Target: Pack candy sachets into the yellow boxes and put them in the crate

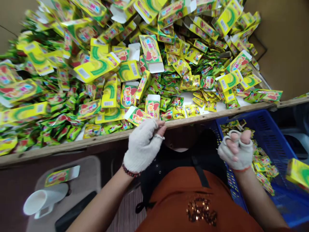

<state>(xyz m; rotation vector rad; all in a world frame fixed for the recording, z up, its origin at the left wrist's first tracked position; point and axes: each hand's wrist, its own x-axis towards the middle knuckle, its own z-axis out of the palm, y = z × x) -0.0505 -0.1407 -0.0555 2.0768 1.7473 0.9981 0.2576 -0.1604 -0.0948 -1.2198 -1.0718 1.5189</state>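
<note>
rust-orange shirt [166, 206] with copper sequins is nearest, filling the bottom of view. left hand [143, 146], white fingerless glove, is at the wooden ledge [202, 118] of the sorting table. thumb tip sits close to the fingertips, nothing visible between; can't tell if they meet.

key relation: slanted fruit-print carton [137, 116] lies just ahead and slightly left of my left fingertips, inside the ledge. long axis runs far-left to near-right, near end right by my knuckles; can't tell if they touch. upright-printed twins carton [152, 105] is just beyond, long axis pointing roughly away from me. left is clearly the nearer hand to both.

right hand [236, 149] is well off to the right, above the blue crate [257, 117] with loose candy sachets [264, 169] in it. fingers curled in, thumb alongside; palm side partly hidden, can't tell if i'm gripping anything. yellow carton [298, 172] shows at the right edge of view, support unclear.
</note>
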